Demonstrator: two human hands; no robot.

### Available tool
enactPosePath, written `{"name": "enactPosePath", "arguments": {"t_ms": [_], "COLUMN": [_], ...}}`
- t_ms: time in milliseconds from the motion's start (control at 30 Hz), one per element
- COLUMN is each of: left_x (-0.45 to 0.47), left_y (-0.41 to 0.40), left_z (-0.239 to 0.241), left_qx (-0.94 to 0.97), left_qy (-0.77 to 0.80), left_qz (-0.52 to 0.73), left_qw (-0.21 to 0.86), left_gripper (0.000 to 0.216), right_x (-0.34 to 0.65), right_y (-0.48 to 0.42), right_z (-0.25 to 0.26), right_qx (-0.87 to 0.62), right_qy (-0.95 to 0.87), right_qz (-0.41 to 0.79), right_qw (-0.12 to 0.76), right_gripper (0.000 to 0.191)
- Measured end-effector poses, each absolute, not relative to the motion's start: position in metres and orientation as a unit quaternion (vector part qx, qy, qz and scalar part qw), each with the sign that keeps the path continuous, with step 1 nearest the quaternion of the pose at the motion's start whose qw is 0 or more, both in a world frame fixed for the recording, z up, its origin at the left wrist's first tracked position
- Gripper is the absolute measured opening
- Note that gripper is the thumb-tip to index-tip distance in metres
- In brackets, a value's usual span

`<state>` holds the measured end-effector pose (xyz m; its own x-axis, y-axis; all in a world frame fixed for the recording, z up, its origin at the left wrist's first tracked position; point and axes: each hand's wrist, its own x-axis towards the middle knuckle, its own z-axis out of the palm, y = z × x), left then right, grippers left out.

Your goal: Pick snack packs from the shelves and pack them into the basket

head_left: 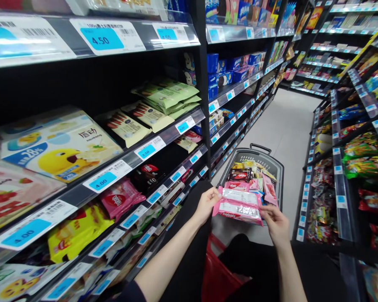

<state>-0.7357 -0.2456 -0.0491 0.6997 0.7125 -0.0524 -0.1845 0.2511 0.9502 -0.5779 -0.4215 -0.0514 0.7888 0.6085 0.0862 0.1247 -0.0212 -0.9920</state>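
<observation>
My left hand pinches the left end of pink wafer packets marked "nabati". Their right end is between the fingers of my right hand. The packets lie flat side by side, white label panels upward, over the near end of a grey shopping basket. Inside the basket are a dark brown nabati packet, another pink packet leaning at the right, and several yellow packets toward the back. The packets in my hands hide the basket's near end.
Left shelves hold boxed snacks, green packets, a pink nabati packet and a yellow packet, behind price-tag rails. Bagged snacks fill the right shelves. Between them runs a pale floor aisle. A red object sits between my legs.
</observation>
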Motion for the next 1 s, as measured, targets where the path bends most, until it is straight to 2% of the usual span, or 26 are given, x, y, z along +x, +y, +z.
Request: {"name": "enactPosePath", "arguments": {"t_ms": [133, 233, 400, 600, 800, 1000], "left_x": [-0.735, -0.733, -0.764, -0.867, -0.906, -0.901], "left_y": [-0.247, -0.25, -0.249, -0.243, -0.252, -0.254], "left_z": [-0.053, -0.049, -0.03, -0.037, -0.056, -0.043], "left_qx": [0.56, 0.591, 0.639, 0.642, 0.556, 0.491], "left_qy": [0.232, 0.217, 0.255, 0.377, 0.482, 0.494], "left_qz": [0.278, 0.256, 0.278, 0.307, 0.325, 0.329], "left_qw": [0.745, 0.734, 0.67, 0.593, 0.594, 0.638], "left_gripper": [0.04, 0.042, 0.04, 0.04, 0.05, 0.049], "right_x": [-0.576, -0.574, -0.594, -0.666, -0.707, -0.706], "right_y": [-0.427, -0.426, -0.41, -0.377, -0.359, -0.354], "right_z": [-0.047, -0.049, -0.055, -0.07, -0.083, -0.083], "right_qx": [-0.759, -0.775, -0.749, -0.695, -0.71, -0.705], "right_qy": [-0.312, -0.313, -0.301, -0.404, -0.404, -0.329], "right_qz": [0.101, 0.097, 0.159, 0.24, 0.271, 0.347], "right_qw": [0.563, 0.54, 0.568, 0.544, 0.509, 0.523], "right_gripper": [0.035, 0.042, 0.041, 0.032, 0.034, 0.04]}}
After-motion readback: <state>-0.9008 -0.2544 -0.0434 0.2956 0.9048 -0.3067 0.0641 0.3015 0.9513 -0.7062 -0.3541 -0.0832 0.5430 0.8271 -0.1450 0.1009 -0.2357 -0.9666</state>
